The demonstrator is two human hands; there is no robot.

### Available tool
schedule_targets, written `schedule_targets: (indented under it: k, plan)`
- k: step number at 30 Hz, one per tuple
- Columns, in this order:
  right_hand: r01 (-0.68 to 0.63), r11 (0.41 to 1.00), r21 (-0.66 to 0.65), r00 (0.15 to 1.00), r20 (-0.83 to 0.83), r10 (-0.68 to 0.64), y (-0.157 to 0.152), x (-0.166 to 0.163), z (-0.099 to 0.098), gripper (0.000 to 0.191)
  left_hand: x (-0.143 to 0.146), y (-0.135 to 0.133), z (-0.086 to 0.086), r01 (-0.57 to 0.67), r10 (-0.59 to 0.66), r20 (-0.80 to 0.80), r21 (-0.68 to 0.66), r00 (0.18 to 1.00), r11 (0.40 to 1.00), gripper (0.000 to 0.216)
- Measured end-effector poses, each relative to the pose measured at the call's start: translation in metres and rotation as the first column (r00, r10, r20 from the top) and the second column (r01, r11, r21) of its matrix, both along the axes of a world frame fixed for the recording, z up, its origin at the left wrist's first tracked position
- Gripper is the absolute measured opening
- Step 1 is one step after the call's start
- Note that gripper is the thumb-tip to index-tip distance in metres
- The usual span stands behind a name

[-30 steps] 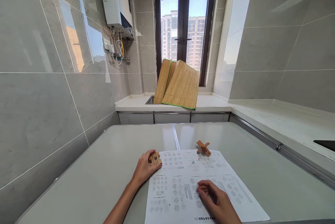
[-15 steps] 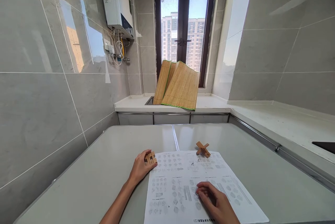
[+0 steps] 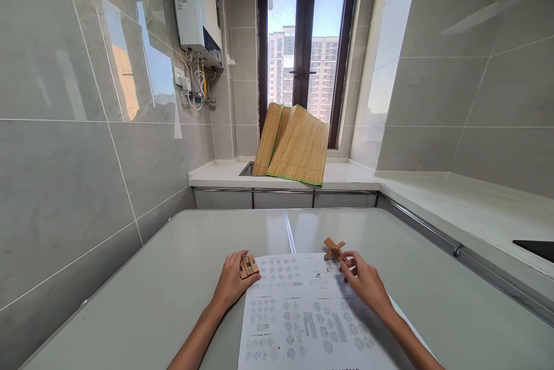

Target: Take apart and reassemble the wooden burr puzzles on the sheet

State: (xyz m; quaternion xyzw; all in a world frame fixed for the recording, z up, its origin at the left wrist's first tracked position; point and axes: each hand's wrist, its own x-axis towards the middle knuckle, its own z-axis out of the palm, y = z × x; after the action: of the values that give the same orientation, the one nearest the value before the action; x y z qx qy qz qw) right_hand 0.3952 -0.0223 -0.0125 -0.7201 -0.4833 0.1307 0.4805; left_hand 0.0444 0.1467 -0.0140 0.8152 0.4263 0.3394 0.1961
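Observation:
A printed sheet of small diagrams (image 3: 303,318) lies on the grey table (image 3: 182,289) in front of me. My left hand (image 3: 231,284) rests at the sheet's far left corner, fingers closed round a stack of small wooden puzzle blocks (image 3: 248,266). A cross-shaped wooden puzzle (image 3: 333,249) stands at the sheet's far right corner. My right hand (image 3: 363,282) lies on the sheet just behind that puzzle, its fingertips touching or almost touching it; whether they grip it I cannot tell.
A white counter (image 3: 454,202) runs along the right and back walls. A rolled bamboo mat (image 3: 294,148) leans on the back counter below the window. A water heater (image 3: 194,6) hangs on the left wall. A dark hob edge (image 3: 536,249) shows at far right.
My right hand has moved from the near middle of the sheet forward and right to the cross-shaped puzzle. My left hand stays on the blocks. The view has tilted slightly.

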Motion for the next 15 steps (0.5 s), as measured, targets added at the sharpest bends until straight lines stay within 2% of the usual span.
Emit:
schedule_targets:
  k: [2, 5, 10, 15]
  plan:
    - [0.011, 1.000, -0.018, 0.999, 0.036, -0.010, 0.013, 0.006, 0.001, 0.034, 0.000, -0.001, 0.000, -0.010, 0.010, -0.008, 0.073, 1.000, 0.997, 0.061]
    - [-0.040, 0.999, -0.020, 0.999, 0.019, 0.040, 0.027, 0.007, 0.002, 0.034, 0.001, -0.004, 0.000, -0.024, 0.024, -0.004, 0.135, 1.000, 0.991, 0.057]
    - [-0.008, 0.997, -0.074, 0.998, 0.064, 0.012, 0.040, 0.005, 0.001, 0.023, 0.003, -0.012, 0.000, 0.019, -0.018, -0.007, 0.173, 1.000, 0.985, 0.048]
    - [0.014, 0.992, -0.126, 0.997, 0.084, -0.003, 0.047, 0.010, -0.006, 0.030, 0.006, -0.021, 0.004, 0.069, -0.072, 0.014, 0.176, 0.997, 0.982, 0.040]
